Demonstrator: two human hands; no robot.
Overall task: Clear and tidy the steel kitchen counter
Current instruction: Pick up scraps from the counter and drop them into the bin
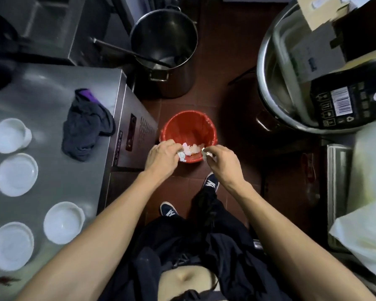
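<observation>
A red bin [188, 127] stands on the floor beside the steel counter [52, 88]. Both my hands hover over its near rim. My left hand [163, 157] grips crumpled white paper scraps [182, 156], and my right hand [223, 162] pinches a small white scrap [206, 153]. More white scraps [193, 148] lie inside the bin at its near wall. On the counter to the left rest a dark grey and purple cloth [86, 127] and several white bowls [16, 174].
A tall steel stockpot [164, 40] with a long dark handle across it stands on the floor behind the bin. A large steel basin [276, 68] holding cardboard boxes is at right, with white plastic bags [369, 192] below it. My shoes [211, 183] stand on brown floor tiles.
</observation>
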